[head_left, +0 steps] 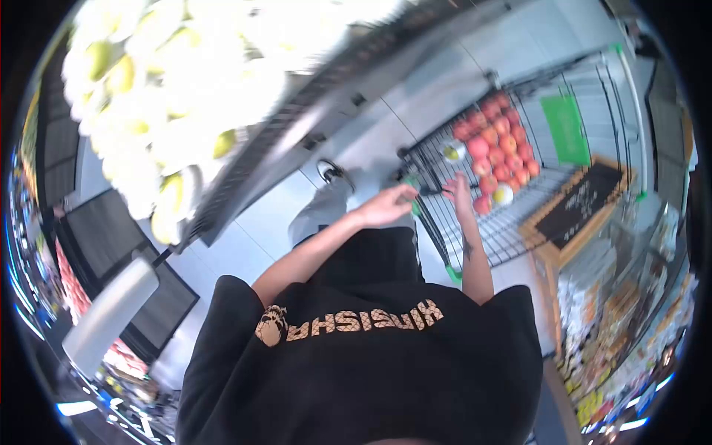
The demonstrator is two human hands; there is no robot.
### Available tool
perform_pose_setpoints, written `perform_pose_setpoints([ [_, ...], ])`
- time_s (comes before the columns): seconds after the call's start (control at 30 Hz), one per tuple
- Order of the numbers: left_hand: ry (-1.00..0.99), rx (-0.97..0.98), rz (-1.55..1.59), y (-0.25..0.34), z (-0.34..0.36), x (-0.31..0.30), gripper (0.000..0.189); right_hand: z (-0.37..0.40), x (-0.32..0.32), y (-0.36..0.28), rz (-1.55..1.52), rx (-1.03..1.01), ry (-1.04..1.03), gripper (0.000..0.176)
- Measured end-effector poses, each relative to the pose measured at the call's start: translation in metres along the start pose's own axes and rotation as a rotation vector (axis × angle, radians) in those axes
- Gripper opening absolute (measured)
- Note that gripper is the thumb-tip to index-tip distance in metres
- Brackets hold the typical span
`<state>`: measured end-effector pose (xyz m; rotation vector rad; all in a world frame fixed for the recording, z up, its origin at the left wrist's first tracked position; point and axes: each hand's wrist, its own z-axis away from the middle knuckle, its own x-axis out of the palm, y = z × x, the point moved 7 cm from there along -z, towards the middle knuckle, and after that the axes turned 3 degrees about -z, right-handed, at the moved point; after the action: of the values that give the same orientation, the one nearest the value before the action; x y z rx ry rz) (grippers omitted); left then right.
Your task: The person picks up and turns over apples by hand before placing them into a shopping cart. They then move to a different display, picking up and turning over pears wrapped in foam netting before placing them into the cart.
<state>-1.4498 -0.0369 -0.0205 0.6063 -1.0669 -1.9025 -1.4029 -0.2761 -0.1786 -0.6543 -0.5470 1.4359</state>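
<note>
My left hand (389, 205) is at the left end of the shopping cart's handle (432, 233), with its fingers curled around the green end piece. My right hand (458, 191) is raised over the near side of the cart, fingers spread and nothing visible in them. Inside the wire shopping cart (512, 248) lies a block of several red apples (493, 141), just beyond my right hand. Two pale yellow-green fruits in white wrapping, one a fruit (453, 152) at the left edge and one a fruit (503, 195) nearer me, sit beside the apples.
A display stand (274, 133) of yellow-green fruits (170, 196) in white foam runs along the upper left, overexposed and blurred. A wood-framed blackboard sign (581, 204) stands right of the cart, near shelves of packaged goods (615, 319). A green panel (566, 130) hangs on the cart.
</note>
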Motion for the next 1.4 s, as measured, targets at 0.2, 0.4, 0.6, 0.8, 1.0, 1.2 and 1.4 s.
perform_pose_setpoints([
  [0.2,0.087,-0.022,0.05,-0.03,0.129,-0.085,0.046,-0.02,0.08,-0.051,-0.181,-0.037,0.06,0.054],
  [0.4,0.174,-0.023,0.118,-0.037,0.207,-0.132,0.042,0.02,0.075,-0.101,-0.128,-0.131,0.217,0.04],
  [0.6,0.239,0.016,0.159,-0.025,0.242,-0.149,0.042,0.032,0.035,-0.144,-0.034,-0.163,0.339,0.037],
  [0.8,0.257,0.133,0.182,0.019,0.245,-0.156,0.047,0.032,0.006,-0.161,0.017,-0.179,0.446,0.035],
  [1.0,0.255,0.246,0.297,0.074,0.247,-0.176,0.045,0.014,-0.002,-0.161,0.103,-0.179,0.509,0.034],
  [1.2,0.626,0.444,0.418,0.094,0.25,-0.197,0.04,0.001,-0.011,-0.168,0.263,-0.206,0.61,0.034],
  [1.4,1.067,0.376,0.398,0.089,0.253,-0.203,0.021,-0.006,-0.014,-0.18,0.492,-0.242,0.71,0.035],
])
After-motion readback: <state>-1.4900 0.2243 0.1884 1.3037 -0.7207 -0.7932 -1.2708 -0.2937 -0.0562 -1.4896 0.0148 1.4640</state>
